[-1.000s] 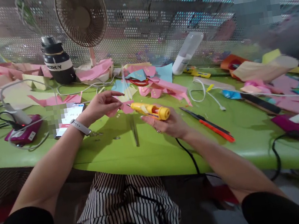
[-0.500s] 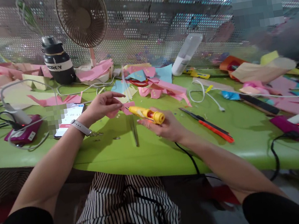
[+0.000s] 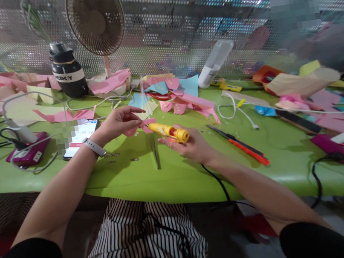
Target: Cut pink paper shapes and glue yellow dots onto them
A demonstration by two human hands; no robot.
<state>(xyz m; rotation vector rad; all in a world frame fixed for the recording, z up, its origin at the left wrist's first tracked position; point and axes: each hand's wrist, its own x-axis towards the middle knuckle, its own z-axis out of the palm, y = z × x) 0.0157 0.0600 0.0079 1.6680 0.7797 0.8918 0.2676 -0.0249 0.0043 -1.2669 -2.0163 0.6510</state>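
Observation:
My right hand [image 3: 195, 145] is wrapped around a yellow glue gun [image 3: 167, 130], its nozzle pointing left. A black cord hangs below that hand. My left hand [image 3: 122, 121] has its thumb and fingers pinched together on a small pink paper piece [image 3: 131, 131]. The nozzle meets or nearly meets the pink paper at the left fingertips; contact is too small to make out. Slim metal tweezers [image 3: 155, 155] show beneath the glue gun, their upper end hidden. Several tiny metallic bits [image 3: 111, 155] lie on the green table [image 3: 167, 181] below my left hand.
A phone [image 3: 79, 138] and a purple power strip [image 3: 30, 152] with cables lie left. A fan [image 3: 96, 21], black bottle [image 3: 68, 75] and paper scraps [image 3: 187, 103] stand behind. A black-and-red cutter-like tool [image 3: 241, 146] and white cable [image 3: 244, 114] lie right.
Both hands, the glue gun and the pink paper hold almost the same positions. The view has shifted very slightly.

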